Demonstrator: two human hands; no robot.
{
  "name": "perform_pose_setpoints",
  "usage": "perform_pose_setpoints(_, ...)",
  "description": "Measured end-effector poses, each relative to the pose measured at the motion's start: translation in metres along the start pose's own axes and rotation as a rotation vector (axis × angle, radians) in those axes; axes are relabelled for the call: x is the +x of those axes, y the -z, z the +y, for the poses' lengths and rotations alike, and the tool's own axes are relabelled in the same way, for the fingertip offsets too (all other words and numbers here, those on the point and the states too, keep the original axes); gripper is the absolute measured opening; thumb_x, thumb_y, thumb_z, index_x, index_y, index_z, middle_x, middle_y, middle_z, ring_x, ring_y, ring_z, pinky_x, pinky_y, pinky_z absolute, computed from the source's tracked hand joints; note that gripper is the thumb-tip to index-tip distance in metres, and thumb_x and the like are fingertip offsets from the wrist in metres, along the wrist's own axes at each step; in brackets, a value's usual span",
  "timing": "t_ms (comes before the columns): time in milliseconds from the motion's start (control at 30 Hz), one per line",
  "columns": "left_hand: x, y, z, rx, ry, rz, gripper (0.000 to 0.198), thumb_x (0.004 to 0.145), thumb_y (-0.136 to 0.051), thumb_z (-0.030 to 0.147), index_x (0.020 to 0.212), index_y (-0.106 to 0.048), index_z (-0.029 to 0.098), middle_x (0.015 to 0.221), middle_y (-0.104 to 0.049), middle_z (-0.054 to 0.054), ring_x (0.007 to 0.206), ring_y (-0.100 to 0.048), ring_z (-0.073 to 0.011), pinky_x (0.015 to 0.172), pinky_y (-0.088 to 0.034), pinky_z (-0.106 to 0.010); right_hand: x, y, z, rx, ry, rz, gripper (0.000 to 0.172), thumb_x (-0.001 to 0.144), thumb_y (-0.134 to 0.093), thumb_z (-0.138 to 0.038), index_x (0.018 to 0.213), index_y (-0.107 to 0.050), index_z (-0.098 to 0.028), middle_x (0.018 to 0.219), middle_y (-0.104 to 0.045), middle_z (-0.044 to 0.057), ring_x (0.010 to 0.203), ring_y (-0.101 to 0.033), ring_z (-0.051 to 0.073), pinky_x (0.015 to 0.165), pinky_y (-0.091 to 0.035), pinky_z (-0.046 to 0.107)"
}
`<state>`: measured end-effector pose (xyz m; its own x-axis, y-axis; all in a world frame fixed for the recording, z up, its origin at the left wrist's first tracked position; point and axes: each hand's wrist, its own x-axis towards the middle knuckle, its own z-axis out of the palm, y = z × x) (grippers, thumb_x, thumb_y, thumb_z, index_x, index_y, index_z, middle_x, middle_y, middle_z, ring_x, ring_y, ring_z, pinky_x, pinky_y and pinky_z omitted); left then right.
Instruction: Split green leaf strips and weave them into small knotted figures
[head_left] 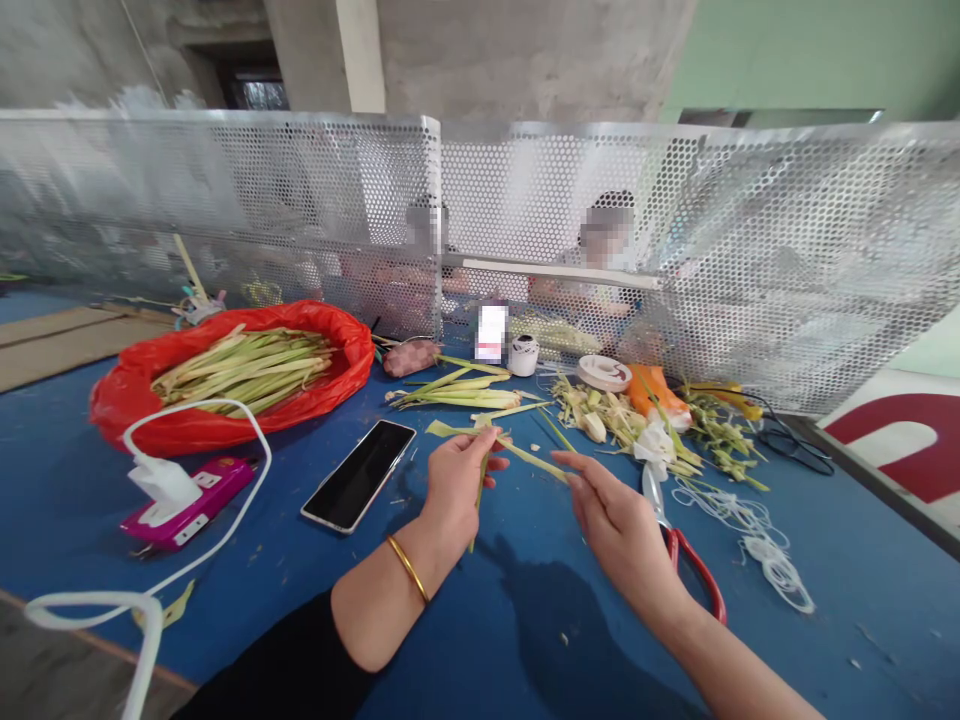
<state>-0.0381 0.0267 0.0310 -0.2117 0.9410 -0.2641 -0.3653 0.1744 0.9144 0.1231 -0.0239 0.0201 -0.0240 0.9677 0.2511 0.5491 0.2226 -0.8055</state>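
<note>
My left hand (457,480) is closed around thin green leaf strips (517,452) above the blue table (487,640). One strip runs rightward to my right hand (611,520), whose fingers pinch its far end. Another strip hangs down from the left fist. A gold bangle sits on my left wrist. A black phone (358,474) lies just left of my left hand. Red-handled scissors (686,550) lie right beside my right hand.
A red plastic bag (225,420) holds several leaf stalks at the left. A pink power strip (184,505) with a white charger and cable lies near the front left. Cut leaves, tape roll (604,373), white string (757,540) and a perforated metal screen (480,200) with people behind it.
</note>
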Motion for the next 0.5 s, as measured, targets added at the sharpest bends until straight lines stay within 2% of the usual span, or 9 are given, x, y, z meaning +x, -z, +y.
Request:
perform_pose_setpoints(100, -0.001, 0.000, 0.002, -0.024, 0.059, -0.040, 0.020, 0.069, -0.074, 0.031, 0.076, -0.070, 0.012, 0.074, -0.070, -0.006, 0.055, -0.063, -0.0105, 0.046, -0.040, -0.018, 0.002, 0.001, 0.002, 0.106, -0.055, -0.014, 0.043, 0.094, -0.037, -0.045, 0.125, -0.053, -0.020, 0.050, -0.043, -0.006, 0.042, -0.041, 0.013, 0.041, -0.032, 0.024)
perform_pose_setpoints(167, -0.002, 0.001, 0.005, -0.061, 0.083, -0.085, 0.020, 0.070, -0.074, 0.031, 0.079, -0.070, 0.013, 0.079, -0.070, -0.006, 0.060, -0.065, -0.0114, 0.048, -0.042, -0.019, 0.006, 0.003, 0.003, 0.171, -0.095, -0.041, 0.046, 0.094, -0.036, -0.047, 0.126, -0.052, -0.017, 0.048, -0.042, -0.007, 0.040, -0.042, 0.013, 0.042, -0.035, 0.024)
perform_pose_setpoints(233, -0.002, 0.002, 0.007, -0.092, 0.078, -0.112, 0.020, 0.070, -0.074, 0.031, 0.079, -0.071, 0.014, 0.084, -0.071, -0.006, 0.063, -0.065, -0.0110, 0.049, -0.043, -0.018, 0.009, 0.007, 0.002, 0.176, -0.106, -0.060, 0.045, 0.092, -0.040, -0.045, 0.120, -0.056, -0.014, 0.050, -0.044, -0.006, 0.042, -0.045, 0.012, 0.044, -0.038, 0.024)
perform_pose_setpoints(333, -0.001, 0.003, 0.009, -0.118, 0.073, -0.113, 0.019, 0.069, -0.075, 0.031, 0.078, -0.071, 0.014, 0.087, -0.071, -0.006, 0.063, -0.064, -0.0091, 0.049, -0.042, -0.017, 0.010, 0.012, -0.002, 0.220, -0.088, -0.050, 0.041, 0.090, -0.046, -0.042, 0.117, -0.060, -0.014, 0.050, -0.045, -0.006, 0.043, -0.045, 0.011, 0.045, -0.038, 0.023)
perform_pose_setpoints(500, 0.001, 0.002, 0.006, -0.132, 0.065, -0.105, 0.022, 0.063, -0.080, 0.028, 0.076, -0.070, 0.013, 0.083, -0.071, -0.006, 0.058, -0.061, -0.0074, 0.048, -0.039, -0.016, 0.004, 0.007, -0.008, 0.481, -0.123, -0.022, 0.043, 0.089, -0.049, -0.046, 0.116, -0.062, -0.015, 0.045, -0.040, -0.009, 0.035, -0.037, 0.008, 0.038, -0.032, 0.021)
